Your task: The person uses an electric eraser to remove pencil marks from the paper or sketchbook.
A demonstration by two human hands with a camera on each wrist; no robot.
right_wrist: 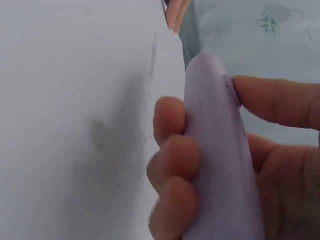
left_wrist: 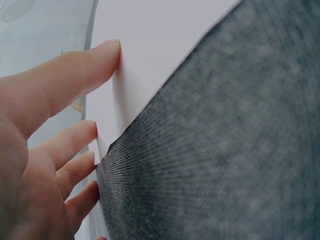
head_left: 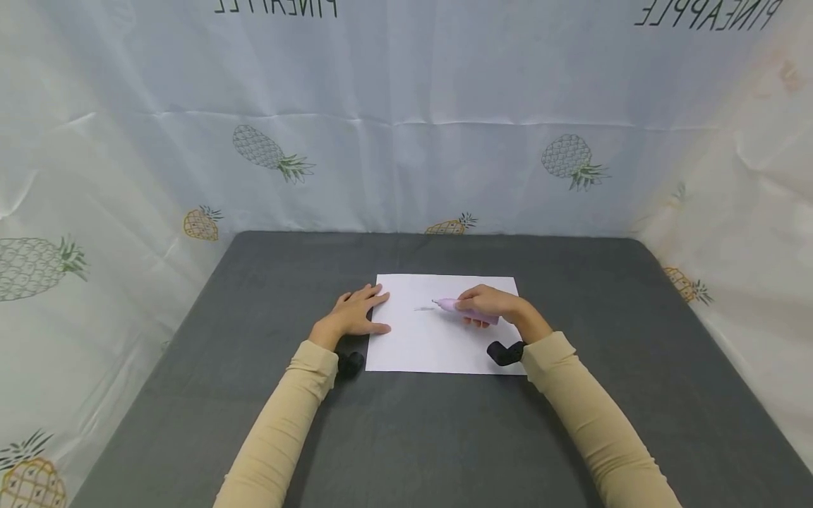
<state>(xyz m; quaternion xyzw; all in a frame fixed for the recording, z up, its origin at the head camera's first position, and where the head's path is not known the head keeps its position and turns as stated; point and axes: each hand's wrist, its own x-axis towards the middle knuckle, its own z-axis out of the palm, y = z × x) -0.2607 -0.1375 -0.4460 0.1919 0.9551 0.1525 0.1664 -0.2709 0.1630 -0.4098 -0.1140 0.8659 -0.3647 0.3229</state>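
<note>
A sheet of white paper (head_left: 413, 349) lies on the dark grey table. Spread over its left edge, my left hand (head_left: 352, 312) rests with straight fingers; in the left wrist view the thumb (left_wrist: 95, 65) touches the sheet. My right hand (head_left: 492, 302) grips a thick lilac pen-shaped tool (right_wrist: 217, 150), fingers curled round one side and thumb against the other. The tool's narrow tip points left, close to faint grey lines (head_left: 424, 308) on the paper. Whether the tip touches the paper I cannot tell. Small dark specks and strokes show on the sheet in the right wrist view.
The grey cloth-covered table (head_left: 406, 437) extends all round the sheet. Behind it hangs a pale curtain (head_left: 406, 169) printed with pineapples, with more at both sides. Black wrist mounts (head_left: 504, 353) sit by the cuffs, low over the paper's near corners.
</note>
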